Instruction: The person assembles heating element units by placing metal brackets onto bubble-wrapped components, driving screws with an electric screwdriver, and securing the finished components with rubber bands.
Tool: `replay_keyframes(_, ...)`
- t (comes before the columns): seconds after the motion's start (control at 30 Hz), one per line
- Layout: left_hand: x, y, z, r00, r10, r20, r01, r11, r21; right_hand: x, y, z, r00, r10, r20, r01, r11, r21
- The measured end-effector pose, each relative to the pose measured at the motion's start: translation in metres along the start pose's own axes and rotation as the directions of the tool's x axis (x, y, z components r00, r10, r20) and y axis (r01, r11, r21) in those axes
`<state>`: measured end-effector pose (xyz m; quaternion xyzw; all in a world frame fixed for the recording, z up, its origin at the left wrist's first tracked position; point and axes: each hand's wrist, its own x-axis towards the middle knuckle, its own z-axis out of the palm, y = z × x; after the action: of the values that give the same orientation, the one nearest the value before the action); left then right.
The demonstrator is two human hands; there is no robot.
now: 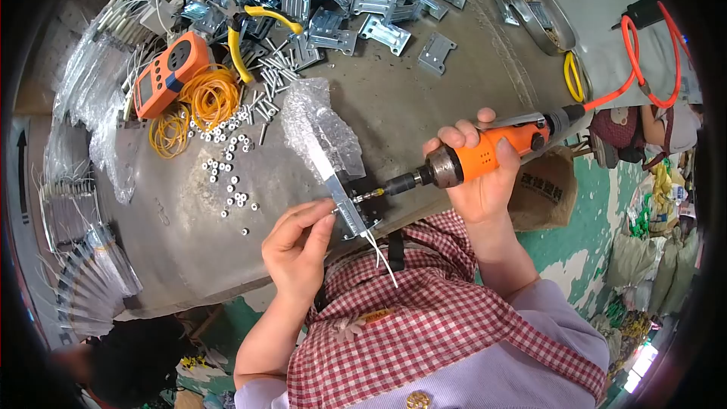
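Note:
My right hand (485, 189) is wrapped round an orange electric screwdriver (481, 160). Its bit points left and meets a metal bracket (350, 216) near the table's front edge. Thumb and fingertips of my left hand (297, 246) pinch at the bracket's left side; a small fastener seems to be between them, mostly hidden. A long pale strip, partly in bubble wrap (322, 129), runs up from the bracket. Thin white wires (384, 257) hang from its lower end.
Metal brackets (375, 4) are heaped at the back. Yellow-handled pliers (241, 42), loose screws (276, 68), white nuts (231, 170), orange rubber bands (212, 97) and an orange meter (173, 76) lie left. A metal tin (541, 15) stands back right; the red coiled cord (636, 68) trails right.

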<state>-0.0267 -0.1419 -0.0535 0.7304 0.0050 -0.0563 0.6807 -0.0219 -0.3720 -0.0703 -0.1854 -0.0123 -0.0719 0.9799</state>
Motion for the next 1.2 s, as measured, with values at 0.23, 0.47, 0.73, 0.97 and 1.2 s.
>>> replay_keyframes(0.23,0.002,0.003,0.002,0.988,0.151,0.018,-0.151,0.964,0.220,0.000,0.003,-0.005,0.998,0.015,-0.063,-0.013,0.999,0.042)
replay_keyframes(0.47,0.005,0.004,0.001,0.974,0.208,0.090,-0.226,0.922,0.314,0.001,0.004,-0.006,0.997,0.032,-0.072,-0.028,0.998,0.059)
replay_keyframes(0.73,0.038,0.033,-0.016,0.839,-0.021,0.544,-0.277,0.843,0.461,0.002,0.009,-0.004,0.996,0.068,-0.058,-0.066,0.997,0.039)
replay_keyframes(0.97,0.043,0.026,-0.013,0.806,-0.101,0.583,-0.188,0.890,0.415,0.002,0.015,-0.014,0.998,0.032,-0.053,-0.025,0.992,0.122)
replay_keyframes(1.2,0.044,0.024,-0.011,0.806,-0.096,0.585,-0.190,0.893,0.408,0.003,0.017,-0.019,1.000,0.005,-0.021,-0.003,0.992,0.130)
